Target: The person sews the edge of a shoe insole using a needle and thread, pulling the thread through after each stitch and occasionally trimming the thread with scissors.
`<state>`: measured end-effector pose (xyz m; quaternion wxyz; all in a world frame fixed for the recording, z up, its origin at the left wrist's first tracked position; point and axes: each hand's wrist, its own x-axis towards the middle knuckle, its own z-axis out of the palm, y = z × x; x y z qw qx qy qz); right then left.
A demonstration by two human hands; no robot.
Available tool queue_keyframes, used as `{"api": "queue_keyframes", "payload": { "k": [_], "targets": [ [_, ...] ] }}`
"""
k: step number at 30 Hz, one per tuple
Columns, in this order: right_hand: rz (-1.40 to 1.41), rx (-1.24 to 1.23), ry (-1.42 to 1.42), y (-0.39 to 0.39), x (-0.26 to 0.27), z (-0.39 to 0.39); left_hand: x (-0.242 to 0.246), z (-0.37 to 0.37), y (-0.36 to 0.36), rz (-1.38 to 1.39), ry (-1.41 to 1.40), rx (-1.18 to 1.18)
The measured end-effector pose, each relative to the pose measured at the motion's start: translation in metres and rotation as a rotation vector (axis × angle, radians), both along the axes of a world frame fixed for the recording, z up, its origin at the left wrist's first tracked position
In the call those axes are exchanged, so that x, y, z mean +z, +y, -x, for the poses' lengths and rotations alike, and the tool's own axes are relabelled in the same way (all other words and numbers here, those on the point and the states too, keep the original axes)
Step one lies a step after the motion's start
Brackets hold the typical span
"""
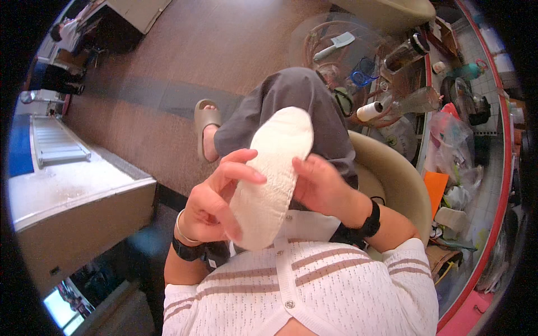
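Observation:
A cream-white padded insole, its surface wrinkled in the middle, is held over my lap with its broader end pointing away from me. On its left side my left hand grips it near the lower end, the index finger lying over its face. Along the right edge my right hand holds it with the thumb at the rim and the other fingers partly hidden. Beneath it are my legs in dark grey trousers.
At the upper right, a glass-topped table holds a cleaver, a white thread spool, a blue glass and a dark-lidded bottle. A tan armchair curves beside me. A white-topped counter stands left. Another person is far off, upper left.

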<state>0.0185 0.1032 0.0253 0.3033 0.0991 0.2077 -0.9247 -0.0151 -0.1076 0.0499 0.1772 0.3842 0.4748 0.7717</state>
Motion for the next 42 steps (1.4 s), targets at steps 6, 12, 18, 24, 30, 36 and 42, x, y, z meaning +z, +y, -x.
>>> {"api": "queue_keyframes", "payload": {
  "k": [6,12,18,24,30,36,42],
  "targets": [
    [-0.298,-0.102,0.189,0.017,0.001,0.008,-0.032,-0.028,-0.004,0.179,-0.158,0.384],
    [-0.371,-0.197,0.230,0.036,-0.005,0.008,-0.042,-0.043,0.004,0.114,-0.684,0.349],
    [-0.425,-0.257,0.187,0.041,-0.013,0.007,-0.045,-0.043,0.014,0.168,-0.621,0.390],
    [-0.427,-0.240,0.150,0.045,-0.022,0.006,-0.044,-0.047,0.018,0.168,-0.685,0.394],
    [-0.450,-0.252,0.117,0.043,-0.022,0.008,-0.045,-0.044,0.019,0.144,-0.778,0.366],
    [-0.516,-0.294,0.058,0.038,-0.021,0.010,-0.047,-0.044,0.021,0.194,-0.766,0.360],
    [-1.696,-0.011,0.655,0.049,-0.007,0.003,-0.049,-0.047,0.025,0.243,-0.776,0.499]
  ]
}}
